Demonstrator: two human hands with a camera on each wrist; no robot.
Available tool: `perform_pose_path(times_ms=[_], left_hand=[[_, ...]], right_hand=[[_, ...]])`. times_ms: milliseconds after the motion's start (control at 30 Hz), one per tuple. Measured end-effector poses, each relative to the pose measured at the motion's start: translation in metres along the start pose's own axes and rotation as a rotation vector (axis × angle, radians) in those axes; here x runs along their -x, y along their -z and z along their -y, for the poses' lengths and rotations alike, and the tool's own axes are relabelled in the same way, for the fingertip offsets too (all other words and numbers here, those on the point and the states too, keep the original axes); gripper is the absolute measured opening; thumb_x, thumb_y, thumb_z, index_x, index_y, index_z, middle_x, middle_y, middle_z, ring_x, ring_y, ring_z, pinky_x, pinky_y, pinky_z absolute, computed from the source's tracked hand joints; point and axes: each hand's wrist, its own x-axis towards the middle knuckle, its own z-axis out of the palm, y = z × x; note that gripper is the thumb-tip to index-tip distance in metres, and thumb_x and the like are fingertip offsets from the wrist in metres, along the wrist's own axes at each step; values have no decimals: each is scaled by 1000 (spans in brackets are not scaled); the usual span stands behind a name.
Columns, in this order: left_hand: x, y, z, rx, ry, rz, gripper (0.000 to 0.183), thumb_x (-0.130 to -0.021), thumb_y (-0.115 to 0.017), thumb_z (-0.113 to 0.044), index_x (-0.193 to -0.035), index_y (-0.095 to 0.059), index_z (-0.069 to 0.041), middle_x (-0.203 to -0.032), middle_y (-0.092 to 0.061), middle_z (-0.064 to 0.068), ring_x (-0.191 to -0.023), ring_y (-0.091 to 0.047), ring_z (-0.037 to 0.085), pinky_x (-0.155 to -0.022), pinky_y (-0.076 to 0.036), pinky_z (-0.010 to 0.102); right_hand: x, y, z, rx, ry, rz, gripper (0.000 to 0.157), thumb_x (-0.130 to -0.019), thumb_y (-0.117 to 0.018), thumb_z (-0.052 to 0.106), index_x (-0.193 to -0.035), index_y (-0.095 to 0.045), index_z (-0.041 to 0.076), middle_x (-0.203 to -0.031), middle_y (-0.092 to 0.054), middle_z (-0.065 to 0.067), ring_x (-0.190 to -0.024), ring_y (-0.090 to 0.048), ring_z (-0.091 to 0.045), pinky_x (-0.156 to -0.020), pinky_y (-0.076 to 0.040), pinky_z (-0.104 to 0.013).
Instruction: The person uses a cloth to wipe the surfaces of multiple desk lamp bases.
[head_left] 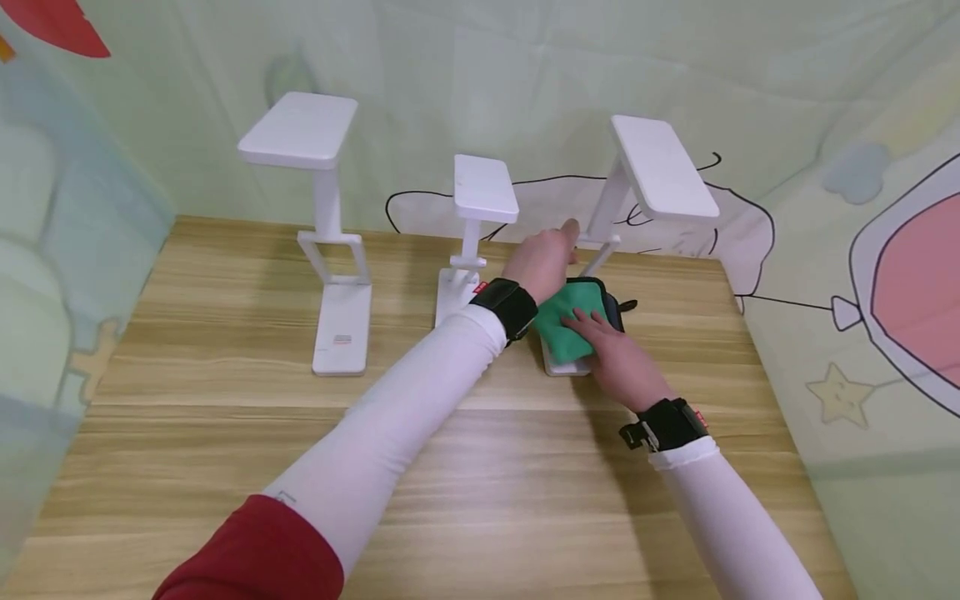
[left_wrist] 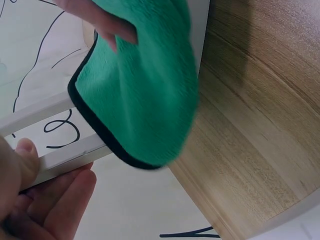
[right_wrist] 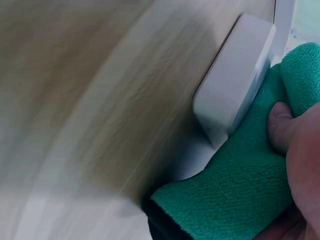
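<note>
The rightmost of the white folding stands [head_left: 663,167] has a flat rectangular head, a hinged arm and a long base. My left hand [head_left: 538,260] grips its open arm frame [left_wrist: 70,157], thumb on one side and fingers on the other. Over the base lies a green cloth [head_left: 572,304] with dark edging. My right hand [head_left: 626,362] holds this cloth against the base, its thumb [right_wrist: 281,122] pressing into the fabric. One end of the base [right_wrist: 235,75] shows bare beside the cloth in the right wrist view; the rest is covered.
A smaller white stand [head_left: 486,190] is in the middle, its base partly hidden by my left forearm. Another white stand [head_left: 303,129] is on the left. All are on a wooden table [head_left: 480,500], with printed fabric walls [head_left: 420,75] behind and beside it.
</note>
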Motion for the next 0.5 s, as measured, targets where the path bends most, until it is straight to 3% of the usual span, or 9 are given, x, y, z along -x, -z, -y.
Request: perform_pose_path(times_ms=[200,333,500], left_hand=[[0,1,2,8,4,-2,26,-96,-61,-4,-119,-50,-12,-102,-68,-6,-83,-62,8,-64,-51,23],[2,2,2,9,21,-12,27,-95,-62,-3,-118,-50,-13,-102,-68,-6,-82,-62,8,-62,-50,23],[3,0,2,13,32,-9,28,-95,-62,-3,-120,-51,-12,-102,-68,-5,-81,-64,9,-60,-51,23]], right_hand=[[26,3,3,64,-62,-10,59,-91,-55,-8,-146,-47,11,-147,-45,-21,-132,-40,-40,-67,-57,-49],[46,3,16,113,-86,7,60,-90,-56,-9,-145,-49,12,-144,-49,-20,-130,-43,-38,-44,-50,-35],[63,3,46,156,-84,44,61,-87,-60,-12,-143,-52,10,-144,-49,-22,-129,-44,-39,-36,-39,-23]])
